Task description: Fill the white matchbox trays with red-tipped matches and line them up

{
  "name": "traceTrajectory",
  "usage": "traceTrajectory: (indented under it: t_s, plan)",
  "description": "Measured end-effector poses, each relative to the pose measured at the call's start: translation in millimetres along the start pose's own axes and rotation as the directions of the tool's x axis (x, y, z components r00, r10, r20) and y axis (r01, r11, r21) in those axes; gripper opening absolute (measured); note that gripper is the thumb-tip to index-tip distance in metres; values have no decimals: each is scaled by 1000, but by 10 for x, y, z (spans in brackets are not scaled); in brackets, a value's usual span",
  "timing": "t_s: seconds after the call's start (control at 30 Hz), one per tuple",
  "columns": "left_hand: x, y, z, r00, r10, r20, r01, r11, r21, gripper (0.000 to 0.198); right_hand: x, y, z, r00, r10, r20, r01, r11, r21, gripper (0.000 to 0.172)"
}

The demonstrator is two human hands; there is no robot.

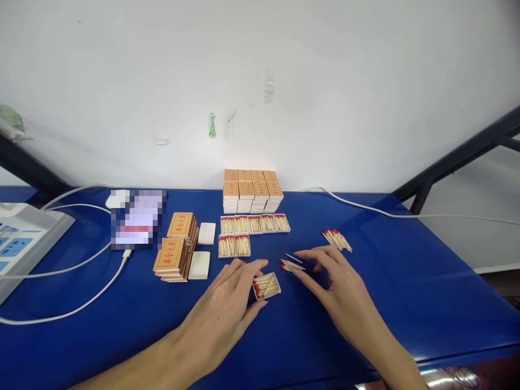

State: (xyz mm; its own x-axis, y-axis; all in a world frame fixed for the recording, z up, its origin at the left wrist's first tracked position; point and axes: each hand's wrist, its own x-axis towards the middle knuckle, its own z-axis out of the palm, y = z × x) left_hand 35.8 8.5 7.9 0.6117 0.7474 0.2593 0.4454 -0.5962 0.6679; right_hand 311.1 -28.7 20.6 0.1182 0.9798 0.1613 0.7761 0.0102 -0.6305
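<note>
My left hand (227,295) curves round the left side of a small white matchbox tray (278,283), its fingers at the far edge and its thumb at the near edge. Red-headed matches (265,287) lie in that tray, some of them aslant. Just right of it, a small loose heap of matches (291,265) rests on the blue table, with one match (293,258) a little apart. My right hand (335,279) is open over the right end of this heap, thumb and forefinger spread to either side. Whether its fingertips touch the matches I cannot tell.
Filled trays (255,223) stand in two rows before stacked matchboxes (252,189). Matchbox covers (174,252) and white trays (199,265) sit left. Another match pile (337,240) lies right. A phone (138,219), white cables (97,295) and a power strip (24,238) occupy the far left.
</note>
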Motion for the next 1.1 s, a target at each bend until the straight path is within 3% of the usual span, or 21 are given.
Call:
traceTrajectory:
  t_s: [0.2,0.3,0.37,0.47,0.6,0.7,0.93,1.0,1.1]
  plan:
    - [13,-26,16,1000,-4,-14,4,1000,-5,75,-243,-158,66,987,-149,-65,150,988,24,22]
    - [21,-20,11,1000,-5,-21,5,1000,-10,75,-368,-212,188,954,-270,-128,262,962,-74,35]
    - [26,-15,10,1000,-6,-24,6,1000,-17,74,-431,-236,261,936,-335,-106,315,933,-174,44]
    - [27,-13,17,1000,-8,-27,8,1000,-25,70,-501,-256,348,926,-373,-51,344,894,-288,51]
    - [14,-23,28,999,-20,-36,19,1000,-24,68,-568,-259,426,912,-407,-48,378,880,-289,55]
    - [10,-25,18,999,-25,-42,24,999,-22,68,-573,-251,415,922,-378,-88,349,906,-239,52]
    - [21,29,-39,998,-13,-60,12,1000,-22,63,-326,-131,142,953,-166,-255,120,975,-185,31]
    - [17,46,-44,998,-7,-59,5,1000,-23,64,-220,-52,73,960,-140,-241,100,980,-172,27]
    - [12,55,-44,1000,-8,-30,8,1000,-23,72,-78,69,17,988,-121,-91,110,987,-113,32]
